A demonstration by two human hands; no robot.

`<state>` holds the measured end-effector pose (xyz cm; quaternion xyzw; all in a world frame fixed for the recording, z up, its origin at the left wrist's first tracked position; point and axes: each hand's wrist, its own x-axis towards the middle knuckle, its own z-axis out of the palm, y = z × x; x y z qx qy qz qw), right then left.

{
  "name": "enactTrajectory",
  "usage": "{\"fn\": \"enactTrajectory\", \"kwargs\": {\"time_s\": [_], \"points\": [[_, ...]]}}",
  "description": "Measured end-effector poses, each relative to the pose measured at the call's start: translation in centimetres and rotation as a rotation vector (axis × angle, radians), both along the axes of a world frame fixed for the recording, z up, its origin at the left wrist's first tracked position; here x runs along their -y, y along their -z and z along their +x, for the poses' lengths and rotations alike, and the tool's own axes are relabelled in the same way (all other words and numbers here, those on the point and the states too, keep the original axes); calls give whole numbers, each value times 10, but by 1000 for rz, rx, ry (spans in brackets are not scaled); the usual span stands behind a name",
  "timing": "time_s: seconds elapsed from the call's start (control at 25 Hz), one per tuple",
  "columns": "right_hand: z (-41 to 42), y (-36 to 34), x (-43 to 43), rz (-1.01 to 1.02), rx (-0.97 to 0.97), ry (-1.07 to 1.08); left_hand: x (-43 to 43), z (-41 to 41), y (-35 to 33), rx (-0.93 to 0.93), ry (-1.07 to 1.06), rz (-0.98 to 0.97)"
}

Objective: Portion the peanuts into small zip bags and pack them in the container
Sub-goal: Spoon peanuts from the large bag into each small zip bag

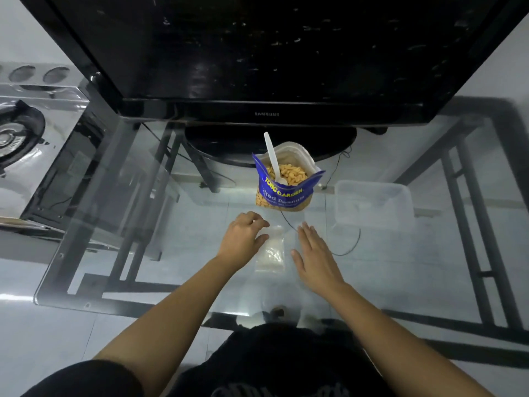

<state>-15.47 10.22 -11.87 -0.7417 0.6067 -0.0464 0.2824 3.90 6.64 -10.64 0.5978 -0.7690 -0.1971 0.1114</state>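
An open blue peanut bag (286, 187) stands on the glass table, full of peanuts, with a white plastic spoon (273, 157) stuck in it. In front of it lies a stack of small clear zip bags (271, 250). My left hand (243, 239) rests at the stack's left edge, fingers curled, fingertips touching its top corner. My right hand (313, 253) is flat with fingers spread, just right of the stack, holding nothing. A clear plastic container (375, 204), empty, sits to the right of the peanut bag.
A large black television (266, 113) on its stand fills the back of the glass table (114, 293). A thin black cable (347, 250) runs under the glass near my right hand. A gas stove (20, 133) stands at the far left.
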Motion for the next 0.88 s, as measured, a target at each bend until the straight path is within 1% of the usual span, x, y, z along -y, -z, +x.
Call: {"fn": "enactTrajectory", "kwargs": {"time_s": [0.08, 0.16, 0.32, 0.36, 0.4, 0.44, 0.48, 0.56, 0.6, 0.64, 0.68, 0.72, 0.8, 0.88], "points": [[-3, 15, -5, 64, -121, -46, 2, -3, 6, 97, 13, 15], [-4, 23, -8, 39, -198, -72, 4, -7, 8, 137, 9, 19], [-5, 33, -10, -5, -230, -82, 5, -10, -4, 198, 30, 19], [-6, 33, -10, -3, -218, -84, 5, -10, -11, 194, 40, 45], [-6, 33, -10, 17, -181, -69, 5, -9, -20, 145, 35, 87], [-5, 30, -8, 59, -91, -22, 5, -7, -30, 36, 9, 139], [-2, 21, -7, 133, 79, 92, 5, -6, -40, -109, -34, 200], [4, -6, -1, 334, 558, 418, 8, -2, -57, -393, -159, 321], [5, -19, 2, 407, 763, 527, 9, -1, -65, -519, -237, 376], [7, -31, 4, 436, 885, 561, 10, 0, -70, -634, -305, 420], [7, -39, 5, 429, 930, 557, 11, -1, -74, -704, -353, 442], [7, -48, 5, 398, 918, 544, 12, -1, -76, -725, -375, 447], [4, -57, 7, 321, 887, 532, 13, 0, -80, -704, -364, 426], [-3, -63, 13, 286, 890, 543, 15, 4, -83, -701, -318, 400]]}}
